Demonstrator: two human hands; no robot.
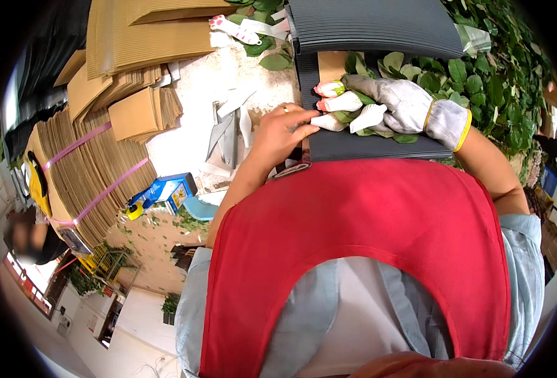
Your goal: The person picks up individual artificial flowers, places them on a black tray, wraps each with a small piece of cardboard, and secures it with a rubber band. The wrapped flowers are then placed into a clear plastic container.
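Observation:
Several rosebuds (331,88) lie heads to the left on a dark corrugated sheet (377,147), most sleeved in white foam netting. My right hand (401,106), in a grey-white glove with yellow trim, closes around their stems and leaves, which it largely hides. Bare except for a ring, my left hand (283,127) has its thumb and fingertips at either side of the tip of the lowest netted rosebud (328,122). One loose-looking netted bud (368,117) points up and right, beside the glove. A piece of brown cardboard (333,65) shows behind the buds.
Dark corrugated sheets (373,26) are stacked behind. Leafy stems (491,90) pile up at right. Left of my hand lie a grey metal tool (224,137) and a paw-shaped cutter (235,29). Cardboard stacks (89,165), a blue tape dispenser (165,193) and another person (35,236) are further left.

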